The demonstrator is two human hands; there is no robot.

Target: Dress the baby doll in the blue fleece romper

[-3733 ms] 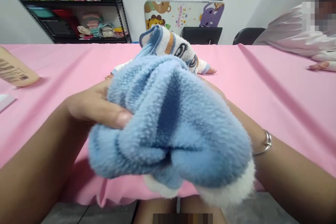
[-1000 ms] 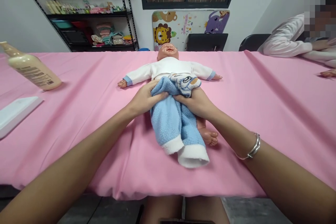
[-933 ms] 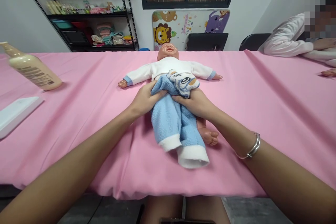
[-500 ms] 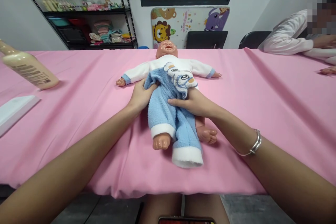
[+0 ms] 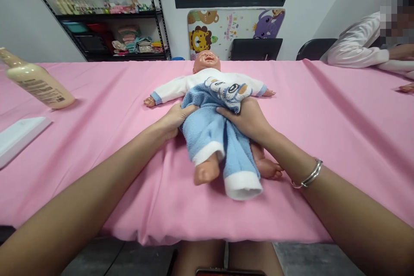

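Observation:
A baby doll [image 5: 207, 61] lies on its back on a pink cloth, head away from me, in a white top with blue cuffs. Blue fleece trousers [image 5: 207, 127] with white cuffs and an animal-face patch cover its middle. One doll foot pokes out of the left trouser leg. The right leg of the trousers lies flat, and the doll's other leg [image 5: 267, 166] is bare beside it. My left hand [image 5: 177, 118] grips the trousers at the left hip, thumb on top. My right hand [image 5: 249, 118] is closed on their right side near the patch; its fingertips are hidden.
A pump bottle [image 5: 40, 86] and a white flat box [image 5: 22, 138] are on the left of the pink cloth [image 5: 106, 151]. Shelves [image 5: 110, 16] stand behind. At the far right a person's white sleeve [image 5: 355, 45] rests by the table. A phone [image 5: 230, 272] shows at the bottom edge.
Both hands still hold the trousers. My right hand has shifted up and to the right, drawing the patch and the loose trouser leg rightward. The doll's legs have swung slightly right.

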